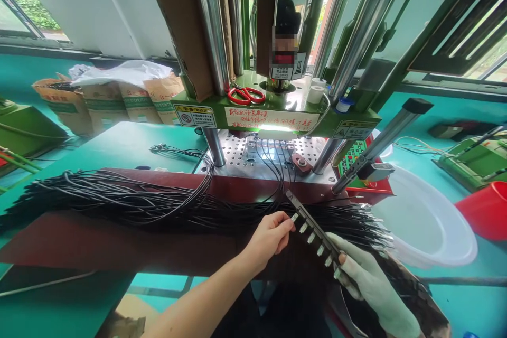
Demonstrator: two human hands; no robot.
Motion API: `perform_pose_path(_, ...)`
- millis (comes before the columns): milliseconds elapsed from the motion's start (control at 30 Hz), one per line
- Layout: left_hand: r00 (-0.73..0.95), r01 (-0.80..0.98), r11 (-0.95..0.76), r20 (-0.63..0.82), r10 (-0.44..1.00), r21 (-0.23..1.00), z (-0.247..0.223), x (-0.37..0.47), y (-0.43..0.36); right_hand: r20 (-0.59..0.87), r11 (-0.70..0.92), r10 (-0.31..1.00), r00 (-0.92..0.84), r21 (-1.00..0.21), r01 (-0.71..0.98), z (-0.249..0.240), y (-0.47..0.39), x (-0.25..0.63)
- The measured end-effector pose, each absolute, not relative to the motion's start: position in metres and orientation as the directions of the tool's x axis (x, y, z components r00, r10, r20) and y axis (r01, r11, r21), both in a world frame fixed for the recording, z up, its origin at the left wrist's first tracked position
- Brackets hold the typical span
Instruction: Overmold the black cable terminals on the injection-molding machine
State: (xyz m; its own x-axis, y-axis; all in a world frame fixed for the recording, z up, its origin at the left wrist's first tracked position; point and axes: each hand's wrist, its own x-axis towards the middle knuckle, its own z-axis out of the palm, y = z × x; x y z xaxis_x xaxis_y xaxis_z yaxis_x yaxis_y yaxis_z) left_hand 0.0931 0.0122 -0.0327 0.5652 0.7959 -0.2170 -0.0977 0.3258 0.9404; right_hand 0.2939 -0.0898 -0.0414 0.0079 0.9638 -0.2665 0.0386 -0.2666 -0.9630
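My right hand (362,274), in a pale glove with a bare fingertip showing, grips the lower end of a dark metal bar (312,226). The bar slants down to the right, with several small metal connectors along its lower edge. My bare left hand (273,235) pinches the connector (294,217) nearest the bar's upper end. Behind both hands lies a long bundle of black cables (138,200) with metal-tipped ends at the right. A few cables run up into the lit gap of the green press (277,111).
Red-handled scissors (245,95) and a white tape roll (316,93) rest on the press. A large white basin (428,216) and a red bucket (485,211) stand at the right. Paper sacks (106,100) stand at the back left. Steel columns (214,148) flank the press opening.
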Motion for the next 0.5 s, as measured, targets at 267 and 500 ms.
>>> perform_pose_path(267,0.574,-0.084,0.279,-0.183,0.798,0.957,-0.0282,0.0925,0.0135,-0.257,-0.258,0.966,0.018,-0.963,0.077,-0.0341,-0.0892,0.2919)
perform_pose_path(500,0.536,-0.046,0.245,-0.183,0.824,0.968,-0.0281,0.0954,0.0161,-0.295,-0.299,0.954,0.054,-0.950,0.087,-0.0372,-0.0890,0.2899)
